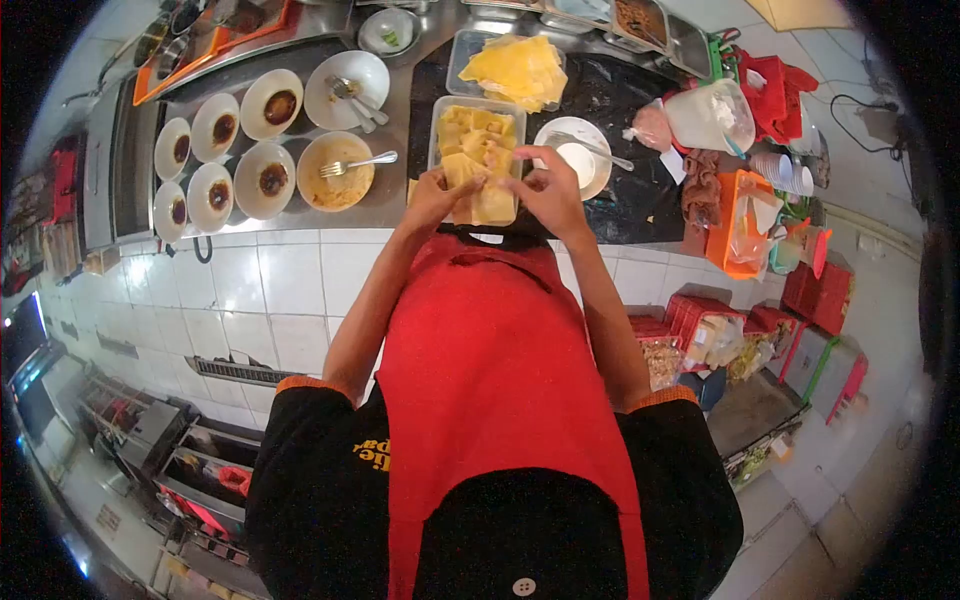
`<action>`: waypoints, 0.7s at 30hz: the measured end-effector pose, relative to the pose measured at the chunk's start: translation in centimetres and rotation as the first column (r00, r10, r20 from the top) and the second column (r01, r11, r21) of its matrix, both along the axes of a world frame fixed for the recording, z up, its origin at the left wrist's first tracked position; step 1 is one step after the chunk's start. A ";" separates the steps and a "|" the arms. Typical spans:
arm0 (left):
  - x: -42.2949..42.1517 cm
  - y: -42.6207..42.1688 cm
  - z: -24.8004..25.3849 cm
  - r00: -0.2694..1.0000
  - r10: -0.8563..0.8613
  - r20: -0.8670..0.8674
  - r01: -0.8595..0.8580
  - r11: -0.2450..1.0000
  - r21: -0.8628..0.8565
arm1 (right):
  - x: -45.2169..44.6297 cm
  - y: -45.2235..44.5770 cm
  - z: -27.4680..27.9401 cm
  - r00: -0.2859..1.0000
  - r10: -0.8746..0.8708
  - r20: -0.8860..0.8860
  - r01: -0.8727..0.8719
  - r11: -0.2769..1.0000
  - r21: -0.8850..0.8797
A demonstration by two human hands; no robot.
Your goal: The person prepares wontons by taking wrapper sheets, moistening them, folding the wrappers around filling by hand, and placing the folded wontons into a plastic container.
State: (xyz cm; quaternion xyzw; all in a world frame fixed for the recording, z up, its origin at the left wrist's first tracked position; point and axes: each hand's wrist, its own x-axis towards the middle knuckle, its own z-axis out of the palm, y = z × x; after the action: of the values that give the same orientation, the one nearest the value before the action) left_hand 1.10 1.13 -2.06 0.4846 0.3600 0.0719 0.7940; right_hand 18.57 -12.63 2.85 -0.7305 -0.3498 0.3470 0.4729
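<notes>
Just in front of me, my left hand point(437, 197) pinches a yellow wonton wrapper point(462, 170) over the near part of a clear plastic container point(436, 130). My right hand point(552, 195) is curled in from the other side, its thumb and fingertips at the wrapper's edge. Any filling inside the wrapper is too small to make out. Folded wontons point(478, 122) fill the container beneath. Behind it, a second tub holds a stack of flat yellow wrappers point(515, 70). Beside my right hand stands a white bowl point(597, 170) with a knife-like utensil point(600, 150) across it.
Left along the steel counter are several white bowls point(263, 180) with dark sauce, a bowl point(340, 197) with a fork point(352, 165), and a bowl of spoons point(368, 72). To the right lie a bag of white powder point(708, 115), a brown cloth point(703, 190) and an orange basket point(728, 250).
</notes>
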 end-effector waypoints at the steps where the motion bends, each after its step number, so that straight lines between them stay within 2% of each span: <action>1: 0.1 -0.2 -0.2 1.000 -0.005 0.006 0.005 1.000 -0.002 | 1.3 -1.1 -0.3 1.000 -0.005 0.006 0.005 1.000 -0.002; 2: 0.0 -0.2 -0.4 0.998 0.056 0.018 -0.056 0.998 -0.006 | 2.5 -2.2 -0.5 0.969 -0.016 0.247 0.045 0.993 -0.112; 3: -0.3 0.0 -0.8 0.992 0.120 0.028 -0.119 0.993 -0.010 | 3.6 -3.1 -0.9 0.882 0.003 0.471 0.107 0.972 -0.207; 4: -0.5 0.4 -1.0 0.989 0.145 -0.005 -0.145 0.989 0.011 | 4.5 -4.0 -2.0 0.882 0.004 0.472 0.106 0.973 -0.207; 6: -0.8 1.1 -0.9 0.982 0.191 0.009 -0.191 0.980 0.047 | 5.5 -5.7 -4.3 0.559 0.172 0.811 0.202 0.920 -0.335; 10: -1.1 1.8 -0.1 0.962 0.269 0.042 -0.272 0.947 0.173 | 5.2 -7.0 -5.4 0.583 0.268 0.767 0.132 0.901 -0.414; 11: -1.1 1.8 0.0 0.961 0.275 0.040 -0.278 0.944 0.177 | 5.0 -6.9 -5.3 0.615 0.178 0.768 0.179 0.917 -0.355; 12: -1.1 1.8 0.0 0.978 0.206 -0.018 -0.197 0.955 0.223 | 4.7 -6.4 -4.9 0.643 0.087 0.761 0.226 0.928 -0.297; 13: -1.1 1.8 -0.1 0.987 0.139 -0.082 -0.113 0.958 0.264 | 3.9 -5.5 -3.6 0.647 0.089 0.758 0.215 0.931 -0.294; 14: -0.9 1.5 -0.4 0.985 0.147 -0.090 -0.118 0.956 0.270 | 3.1 -4.4 -2.3 0.717 0.038 0.696 0.128 0.974 -0.185; 16: 0.1 0.8 -0.7 0.983 0.052 -0.175 0.004 0.951 0.309 | 1.2 -2.1 -0.1 0.849 0.005 0.529 -0.041 0.998 0.055; 17: 0.2 0.5 -0.2 0.983 0.053 -0.178 0.005 0.950 0.312 | 0.3 -1.3 0.9 0.850 0.004 0.526 -0.041 0.997 0.058; 19: 0.9 0.1 3.3 0.998 -0.037 -0.057 0.051 0.963 0.266 | -0.9 0.0 2.7 0.814 0.098 0.573 -0.206 0.971 0.125; 20: 1.3 -0.6 2.5 0.997 0.030 0.076 -0.042 0.986 0.160 | -1.3 0.4 3.2 0.787 0.110 0.607 -0.217 0.971 0.105; 21: 1.3 -0.5 2.9 0.997 0.029 0.077 -0.041 0.986 0.160 | -1.5 0.5 3.2 0.787 0.109 0.608 -0.216 0.971 0.105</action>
State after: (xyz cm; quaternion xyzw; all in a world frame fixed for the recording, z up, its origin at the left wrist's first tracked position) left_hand 2.40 0.62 0.80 0.5381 0.3314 0.1328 0.7635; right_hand 17.09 -12.17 6.02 -0.7267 -0.5706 0.1077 0.3670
